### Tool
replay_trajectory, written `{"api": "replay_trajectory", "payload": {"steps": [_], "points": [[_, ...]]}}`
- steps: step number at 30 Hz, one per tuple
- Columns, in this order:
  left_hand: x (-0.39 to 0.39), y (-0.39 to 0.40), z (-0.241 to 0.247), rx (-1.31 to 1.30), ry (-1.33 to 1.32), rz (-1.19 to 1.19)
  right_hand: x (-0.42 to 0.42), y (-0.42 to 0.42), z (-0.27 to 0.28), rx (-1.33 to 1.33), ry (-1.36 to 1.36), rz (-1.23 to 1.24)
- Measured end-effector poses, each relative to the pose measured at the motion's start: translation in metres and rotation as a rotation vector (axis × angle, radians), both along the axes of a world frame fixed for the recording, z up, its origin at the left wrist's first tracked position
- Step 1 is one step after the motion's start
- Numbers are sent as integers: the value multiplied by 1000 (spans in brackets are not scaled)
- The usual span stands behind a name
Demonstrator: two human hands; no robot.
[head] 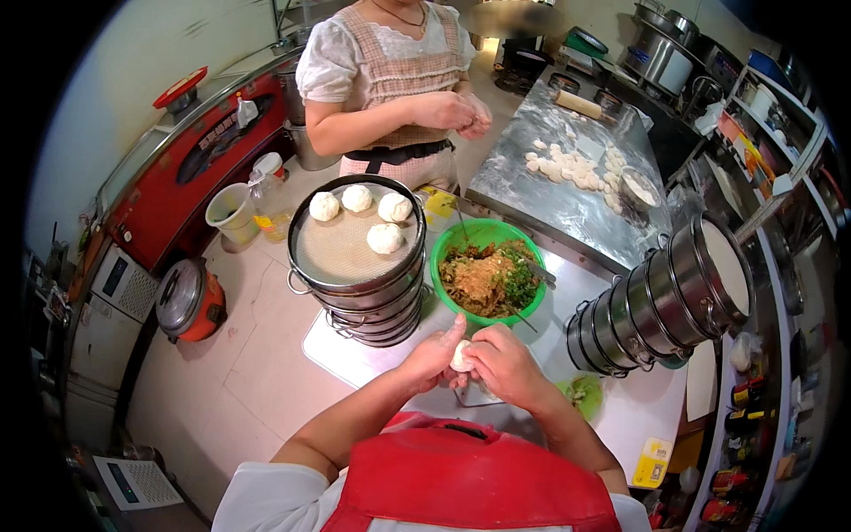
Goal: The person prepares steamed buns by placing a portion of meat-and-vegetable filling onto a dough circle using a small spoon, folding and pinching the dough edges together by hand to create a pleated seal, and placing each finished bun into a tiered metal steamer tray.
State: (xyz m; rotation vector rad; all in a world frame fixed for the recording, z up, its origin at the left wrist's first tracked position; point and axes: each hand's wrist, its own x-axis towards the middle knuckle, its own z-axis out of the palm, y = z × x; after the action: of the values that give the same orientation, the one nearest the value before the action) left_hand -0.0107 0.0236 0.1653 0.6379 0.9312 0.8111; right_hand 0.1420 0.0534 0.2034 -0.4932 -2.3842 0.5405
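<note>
Between my two hands, just in front of my red apron, is a small white dough bun (461,357). My left hand (435,356) cups it from the left with the thumb raised. On the other side, the fingers of my right hand (500,359) pinch the dough's edge. Right beyond my hands sits a green plastic bowl (435,259) of minced filling with chopped greens, a utensil handle over its rim. To its left, several shaped buns (385,238) rest on the mesh of the top steamer tray (332,256), which crowns a stack of metal steamers.
A leaning stack of steamers (638,312) stands at the right of the white table (638,412). Across from me, a co-worker (399,73) holds both hands together. Several dough pieces (572,166) and a rolling pin (577,104) lie on the floured metal table (505,159).
</note>
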Motion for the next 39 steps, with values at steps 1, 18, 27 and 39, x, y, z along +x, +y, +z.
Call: {"api": "replay_trajectory", "payload": {"steps": [1,18,27,39], "points": [[-1,-1,0,-11,-66,27,-2,1,1,18,5,3],[-20,-3,12,-117,-448,228,-42,4,17,-386,-72,-38],[-28,-3,-32,-100,-476,11,-104,31,97,-202,-17,139],[-41,1,-39,-180,-482,62,-158,54,88,-73,-143,148]]}}
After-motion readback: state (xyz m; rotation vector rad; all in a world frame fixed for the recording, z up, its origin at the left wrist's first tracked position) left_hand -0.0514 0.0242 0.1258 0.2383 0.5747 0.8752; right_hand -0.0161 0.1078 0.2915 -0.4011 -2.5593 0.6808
